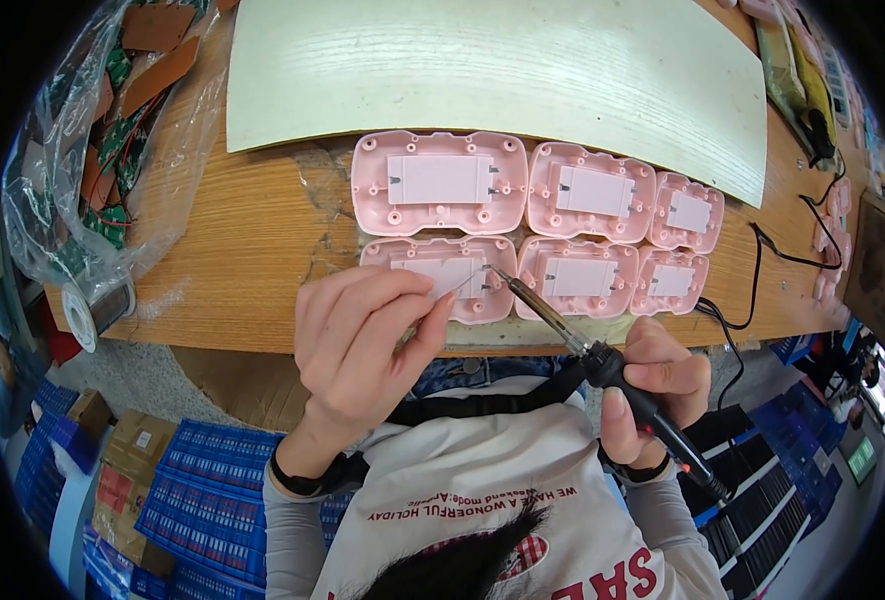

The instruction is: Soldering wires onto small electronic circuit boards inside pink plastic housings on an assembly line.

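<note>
Six pink plastic shells (523, 225) lie in two rows on the wooden table (253, 240), a pale curved board (493, 70) behind them, a clear plastic bag of circuit boards (103, 140) to their left, a black cable (763, 270) to their right.

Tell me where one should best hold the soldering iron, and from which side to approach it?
Grip the soldering iron on its thick black handle, coming from the right, as the right hand does. The thin metal tip points at a pink shell and is probably hot, so avoid it.
</note>
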A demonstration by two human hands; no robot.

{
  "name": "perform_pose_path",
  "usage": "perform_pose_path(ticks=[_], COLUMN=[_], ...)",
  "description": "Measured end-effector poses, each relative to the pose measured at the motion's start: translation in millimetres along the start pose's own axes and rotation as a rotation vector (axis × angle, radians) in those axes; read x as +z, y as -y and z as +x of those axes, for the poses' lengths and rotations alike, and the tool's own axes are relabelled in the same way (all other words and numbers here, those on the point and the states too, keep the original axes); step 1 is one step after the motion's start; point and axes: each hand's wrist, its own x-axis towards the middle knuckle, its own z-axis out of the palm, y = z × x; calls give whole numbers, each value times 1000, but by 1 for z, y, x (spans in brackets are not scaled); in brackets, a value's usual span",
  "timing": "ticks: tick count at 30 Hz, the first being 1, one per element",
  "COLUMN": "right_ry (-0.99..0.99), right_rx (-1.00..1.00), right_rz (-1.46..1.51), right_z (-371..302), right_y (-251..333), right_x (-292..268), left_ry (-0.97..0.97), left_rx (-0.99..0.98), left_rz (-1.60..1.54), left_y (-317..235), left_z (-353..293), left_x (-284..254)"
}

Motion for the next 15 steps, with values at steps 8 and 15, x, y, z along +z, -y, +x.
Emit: perform_pose_path(ticks=[8,15], right_ry=[1,-16], right_rx=[20,21], right_rz=[45,60], right_z=[-3,-4], right_y=[-2,-3], right_x=[-1,0], left_ry=[3,-1], left_rx=[18,26], left_rz=[-1,2], left_y=[2,3], left_z=[1,-1], left_x=[-1,0])
